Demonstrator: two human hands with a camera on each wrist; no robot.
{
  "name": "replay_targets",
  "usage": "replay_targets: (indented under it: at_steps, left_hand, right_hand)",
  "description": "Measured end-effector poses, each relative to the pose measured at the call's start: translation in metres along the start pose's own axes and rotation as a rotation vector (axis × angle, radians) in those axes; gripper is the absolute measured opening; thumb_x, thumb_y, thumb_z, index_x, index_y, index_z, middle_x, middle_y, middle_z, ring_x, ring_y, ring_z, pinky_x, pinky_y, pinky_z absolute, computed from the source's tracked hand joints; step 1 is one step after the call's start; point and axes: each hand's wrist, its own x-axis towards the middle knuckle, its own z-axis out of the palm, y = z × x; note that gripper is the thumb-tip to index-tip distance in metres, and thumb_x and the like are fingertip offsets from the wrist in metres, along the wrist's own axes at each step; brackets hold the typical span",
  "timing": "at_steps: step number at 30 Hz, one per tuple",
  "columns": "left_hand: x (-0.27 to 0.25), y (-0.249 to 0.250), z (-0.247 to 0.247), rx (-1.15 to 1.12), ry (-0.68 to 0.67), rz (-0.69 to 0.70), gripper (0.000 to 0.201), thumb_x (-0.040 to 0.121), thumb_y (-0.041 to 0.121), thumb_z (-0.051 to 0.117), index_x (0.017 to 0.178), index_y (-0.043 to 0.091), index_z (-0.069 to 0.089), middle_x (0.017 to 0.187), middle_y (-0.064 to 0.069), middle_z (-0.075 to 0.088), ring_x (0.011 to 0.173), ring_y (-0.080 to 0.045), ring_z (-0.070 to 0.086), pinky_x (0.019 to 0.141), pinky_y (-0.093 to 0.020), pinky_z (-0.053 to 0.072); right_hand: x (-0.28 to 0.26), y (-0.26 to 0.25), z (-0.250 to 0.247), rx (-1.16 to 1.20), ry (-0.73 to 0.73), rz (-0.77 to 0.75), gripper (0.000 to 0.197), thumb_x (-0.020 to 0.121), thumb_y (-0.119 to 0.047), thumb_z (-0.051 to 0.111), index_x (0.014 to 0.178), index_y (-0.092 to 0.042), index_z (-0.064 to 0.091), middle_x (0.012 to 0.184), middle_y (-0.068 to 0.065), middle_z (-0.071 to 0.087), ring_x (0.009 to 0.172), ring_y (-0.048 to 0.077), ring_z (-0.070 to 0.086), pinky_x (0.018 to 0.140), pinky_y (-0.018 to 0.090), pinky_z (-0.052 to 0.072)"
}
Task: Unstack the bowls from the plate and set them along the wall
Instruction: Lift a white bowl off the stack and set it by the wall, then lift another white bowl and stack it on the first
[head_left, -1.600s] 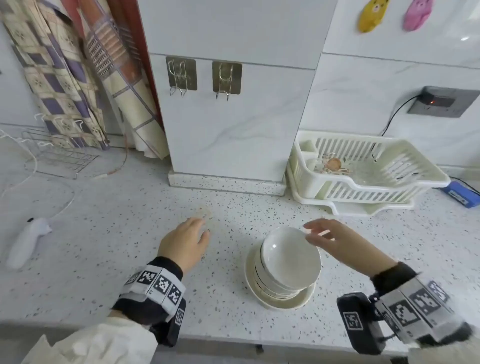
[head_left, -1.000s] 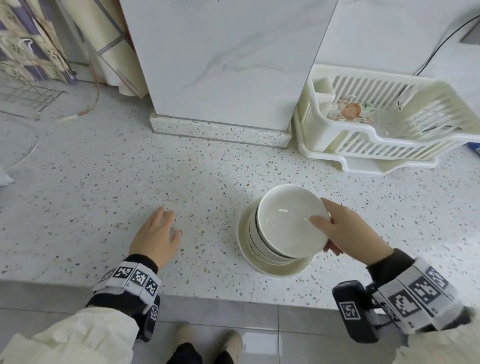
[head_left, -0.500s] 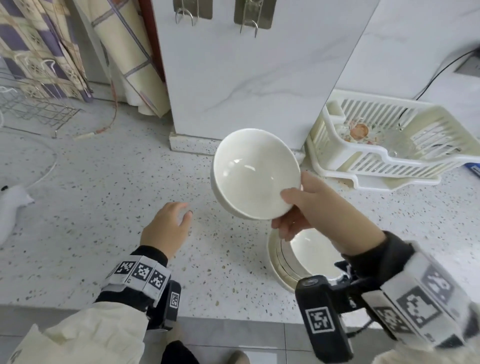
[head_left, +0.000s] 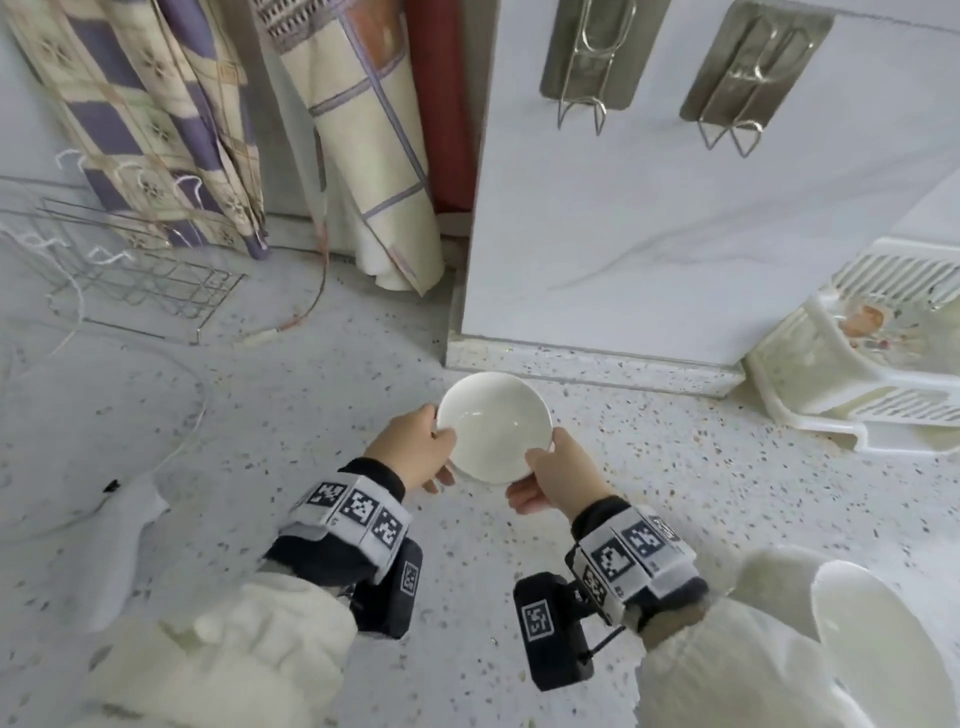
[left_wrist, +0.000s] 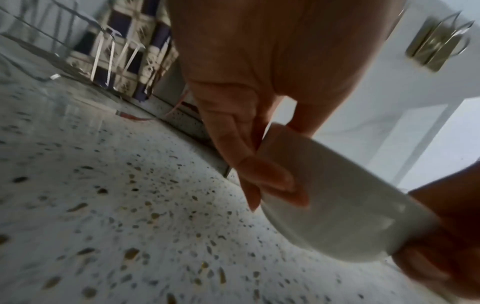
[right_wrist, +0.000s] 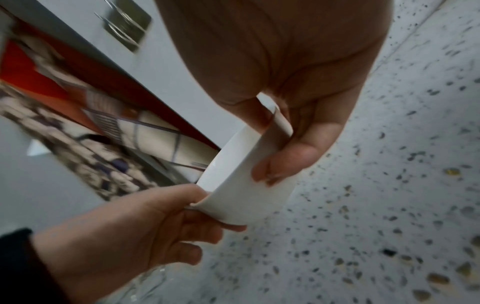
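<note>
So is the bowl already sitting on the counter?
No, both hands hold the bowl in the air, clear of the counter below it.

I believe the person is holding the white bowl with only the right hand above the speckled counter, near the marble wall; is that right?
Not quite: both hands hold it. In the head view the left hand grips the white bowl on one side and the right hand on the other, above the speckled counter, near the marble wall.
</note>
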Motion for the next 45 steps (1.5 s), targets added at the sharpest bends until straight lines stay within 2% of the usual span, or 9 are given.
replay_targets:
  at_steps: [6, 12, 16, 21, 28, 32, 37, 41, 45]
  left_hand:
    - [0.050, -0.003, -0.001, 0.106, -0.022, -0.001, 0.036, 0.090, 0.014, 0.034, 0.122, 0.007, 0.047, 0.080, -0.019, 0.070, 0.056, -0.025, 0.058, 0.053, -0.030, 0.050]
    - [0.070, -0.003, -0.001, 0.098, 0.041, 0.051, 0.032, 0.094, 0.020, 0.032, 0.115, 0.004, 0.049, 0.076, -0.016, 0.067, 0.056, -0.024, 0.056, 0.059, -0.036, 0.053]
    - [0.069, -0.003, 0.000, 0.027, 0.035, 0.061, 0.031, 0.095, 0.024, 0.035, 0.117, 0.006, 0.048, 0.064, -0.003, 0.061, 0.048, -0.012, 0.056, 0.040, -0.017, 0.047]
    - [0.044, -0.006, 0.005, -0.003, 0.071, 0.065, 0.053, 0.093, 0.029, 0.042, 0.142, 0.016, 0.026, 0.089, -0.004, 0.068, 0.082, -0.025, 0.066, 0.080, -0.046, 0.057]
    - [-0.014, 0.015, 0.039, -0.044, 0.309, 0.219, 0.050, 0.091, 0.019, 0.046, 0.138, 0.015, 0.030, 0.107, 0.002, 0.052, 0.092, -0.014, 0.051, 0.079, -0.034, 0.043]
    - [-0.057, 0.042, 0.091, -0.013, 0.197, 0.335, 0.033, 0.092, 0.021, 0.044, 0.124, 0.017, 0.049, 0.109, 0.003, 0.055, 0.095, -0.011, 0.053, 0.085, -0.029, 0.043]
    - [-0.100, 0.073, 0.166, -0.025, 0.013, 0.412, 0.031, 0.092, 0.030, 0.043, 0.122, 0.024, 0.051, 0.102, 0.002, 0.064, 0.091, -0.017, 0.062, 0.086, -0.036, 0.051]
    - [-0.122, 0.086, 0.212, 0.094, -0.040, 0.467, 0.036, 0.093, 0.040, 0.038, 0.124, 0.027, 0.049, 0.099, 0.002, 0.068, 0.084, -0.015, 0.064, 0.078, -0.040, 0.056]
    - [-0.134, 0.096, 0.235, 0.142, 0.017, 0.454, 0.042, 0.092, 0.047, 0.035, 0.127, 0.027, 0.046, 0.088, 0.004, 0.064, 0.073, -0.011, 0.060, 0.052, -0.021, 0.044]
  right_hand:
    - [0.040, -0.005, 0.007, 0.073, 0.060, 0.052, 0.038, 0.091, -0.005, 0.027, 0.128, -0.006, 0.032, 0.056, 0.014, 0.056, 0.027, 0.014, 0.051, 0.032, 0.022, 0.047]
    - [0.050, -0.012, 0.009, 0.110, 0.113, -0.024, 0.043, 0.093, -0.014, 0.032, 0.135, -0.007, 0.031, 0.057, 0.010, 0.059, 0.038, 0.014, 0.055, 0.037, 0.021, 0.051]
    - [0.043, -0.009, 0.005, 0.185, 0.098, -0.055, 0.047, 0.094, -0.014, 0.036, 0.139, -0.009, 0.028, 0.066, 0.009, 0.061, 0.048, 0.017, 0.059, 0.052, 0.026, 0.056]
    - [0.004, -0.002, -0.023, 0.155, 0.045, -0.091, 0.045, 0.093, -0.009, 0.038, 0.138, -0.008, 0.031, 0.076, 0.007, 0.060, 0.061, 0.019, 0.059, 0.067, 0.029, 0.054]
    - [-0.080, 0.022, -0.083, 0.042, 0.072, -0.287, 0.023, 0.092, -0.009, 0.042, 0.102, -0.012, 0.062, 0.083, 0.003, 0.063, 0.071, 0.016, 0.063, 0.075, 0.028, 0.055]
    - [-0.130, 0.050, -0.129, 0.065, 0.224, -0.428, 0.025, 0.090, -0.008, 0.045, 0.087, -0.021, 0.066, 0.083, 0.001, 0.067, 0.074, 0.012, 0.064, 0.076, 0.026, 0.054]
    - [-0.153, 0.111, -0.196, -0.253, 0.605, -0.348, 0.021, 0.090, -0.021, 0.048, 0.104, -0.013, 0.061, 0.096, 0.003, 0.056, 0.070, 0.006, 0.050, 0.056, 0.013, 0.037]
    - [-0.151, 0.160, -0.218, -0.318, 0.514, -0.162, 0.036, 0.087, -0.035, 0.050, 0.114, -0.012, 0.051, 0.078, 0.006, 0.051, 0.063, 0.014, 0.047, 0.052, 0.024, 0.034]
    - [-0.147, 0.176, -0.223, -0.318, 0.533, -0.166, 0.036, 0.088, -0.031, 0.051, 0.115, -0.008, 0.043, 0.062, -0.003, 0.050, 0.073, 0.025, 0.056, 0.062, 0.031, 0.042]
